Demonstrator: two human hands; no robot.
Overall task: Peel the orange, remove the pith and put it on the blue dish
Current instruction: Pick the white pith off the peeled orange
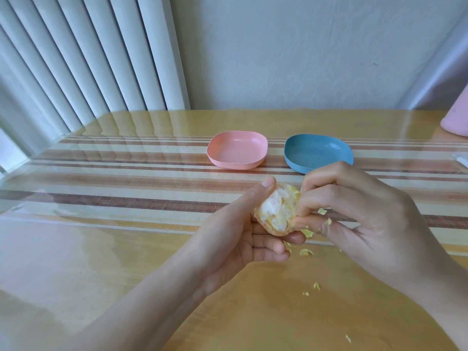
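Note:
The orange [274,210] is mostly stripped of skin, showing white pith and pale flesh. My left hand [243,236] cups it from below and the left, thumb on its top. My right hand [354,211] comes in from the right, and its fingertips pinch the orange's right side. Both hands hover just above the table. The blue dish [317,152] stands empty behind my right hand, its near rim partly hidden by my knuckles.
A pink dish [236,152] sits empty to the left of the blue one. Small yellow peel scraps [306,252] lie on the glossy table under and in front of my hands. A pink object [455,120] stands at the far right edge; a radiator is at the back left.

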